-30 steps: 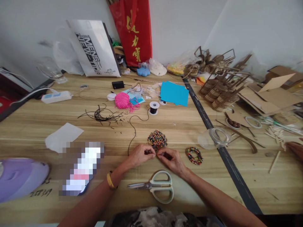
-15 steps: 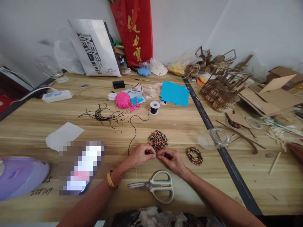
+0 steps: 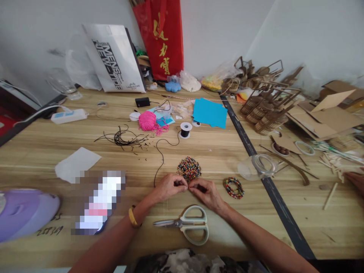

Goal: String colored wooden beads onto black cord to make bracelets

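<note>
My left hand is closed in a pinch near the close edge of a heap of small multicoloured beads. A thin black cord runs from a white-flanged spool down to this hand, where its end goes out of sight. Facing it, my right hand pinches thumb against forefinger, the fingertips of both hands nearly meeting. Whatever sits between the right fingertips is too small to make out. A coiled string of beads lies to the right. Below the hands rest scissors with pale handles, blades pointing left.
Left are a phone, white paper, a purple device and cut black cord pieces. Behind lie pink yarn and blue sheets. A clear tape roll and small brown baskets stand right; another person's hand shows there.
</note>
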### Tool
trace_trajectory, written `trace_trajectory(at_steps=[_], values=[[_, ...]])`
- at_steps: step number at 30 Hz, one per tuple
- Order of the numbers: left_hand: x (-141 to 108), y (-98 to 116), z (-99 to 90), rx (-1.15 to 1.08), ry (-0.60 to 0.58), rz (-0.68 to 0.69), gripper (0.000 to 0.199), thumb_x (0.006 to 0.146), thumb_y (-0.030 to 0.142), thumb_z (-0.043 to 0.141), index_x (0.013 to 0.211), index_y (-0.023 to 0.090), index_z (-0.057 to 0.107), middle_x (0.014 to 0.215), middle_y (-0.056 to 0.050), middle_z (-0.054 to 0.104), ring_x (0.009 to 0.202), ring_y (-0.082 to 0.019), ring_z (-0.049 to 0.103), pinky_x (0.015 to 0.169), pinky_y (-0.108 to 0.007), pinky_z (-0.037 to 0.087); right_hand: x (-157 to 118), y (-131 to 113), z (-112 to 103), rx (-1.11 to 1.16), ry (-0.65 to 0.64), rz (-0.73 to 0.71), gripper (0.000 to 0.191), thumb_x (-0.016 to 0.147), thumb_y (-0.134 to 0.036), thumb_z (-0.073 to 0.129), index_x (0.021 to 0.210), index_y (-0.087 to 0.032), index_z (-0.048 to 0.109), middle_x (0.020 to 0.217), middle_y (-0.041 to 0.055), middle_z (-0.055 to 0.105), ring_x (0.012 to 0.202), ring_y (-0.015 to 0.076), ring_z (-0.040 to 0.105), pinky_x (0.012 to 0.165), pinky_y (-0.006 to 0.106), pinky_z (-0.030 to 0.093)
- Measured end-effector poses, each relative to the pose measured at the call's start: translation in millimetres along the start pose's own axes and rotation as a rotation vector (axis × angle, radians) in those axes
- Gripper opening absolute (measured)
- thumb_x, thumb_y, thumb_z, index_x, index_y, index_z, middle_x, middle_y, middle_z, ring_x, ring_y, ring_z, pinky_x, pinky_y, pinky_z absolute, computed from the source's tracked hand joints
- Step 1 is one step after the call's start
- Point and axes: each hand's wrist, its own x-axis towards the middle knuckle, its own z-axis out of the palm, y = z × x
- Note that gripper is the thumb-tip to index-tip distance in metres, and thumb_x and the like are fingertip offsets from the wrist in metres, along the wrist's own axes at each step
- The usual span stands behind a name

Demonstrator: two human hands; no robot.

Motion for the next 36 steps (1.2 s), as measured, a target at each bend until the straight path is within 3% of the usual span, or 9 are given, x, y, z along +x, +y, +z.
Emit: trace_trajectory(at_steps=[7, 27, 36], values=[[2.1, -2.7, 0.6, -0.013, -0.012, -0.005, 0.013, 0.073, 0.021, 0.062, 0.076, 0.013, 0.072, 0.067, -0.002, 0.065, 0.062, -0.011, 0.053, 0.058, -0.020, 0.038, 2.3, -0.6, -1.4, 0.015, -0.017, -0.097, 0.013, 0.086, -0.027, 0.059, 0.083, -0.017, 0.067, 0.080, 0.0057, 0.067, 0.076, 0.0156, 0.061, 0.070, 0.026, 0.048], [1.3, 0.5, 0.1, -0.041, -0.005, -0.025, 0.013, 0.071, 0.019, 0.061, 0.075, 0.012, 0.071, 0.064, -0.002, 0.064, 0.059, -0.010, 0.051, 0.055, -0.019, 0.037, 0.4, 1.8, -2.1, -0.002, -0.027, -0.020, 0.014, 0.086, -0.028, 0.058, 0.084, -0.016, 0.065, 0.080, 0.0060, 0.067, 0.073, 0.0151, 0.060, 0.064, 0.024, 0.046], [0.7, 1.5, 0.6, -0.093, -0.023, -0.047, 0.010, 0.070, 0.018, 0.063, 0.074, 0.012, 0.070, 0.064, -0.003, 0.068, 0.060, -0.012, 0.058, 0.057, -0.021, 0.041, 1.2, 1.2, -2.2, -0.004, -0.040, -0.042, 0.015, 0.086, -0.029, 0.058, 0.083, -0.016, 0.065, 0.078, 0.0059, 0.066, 0.072, 0.0151, 0.060, 0.064, 0.025, 0.046]])
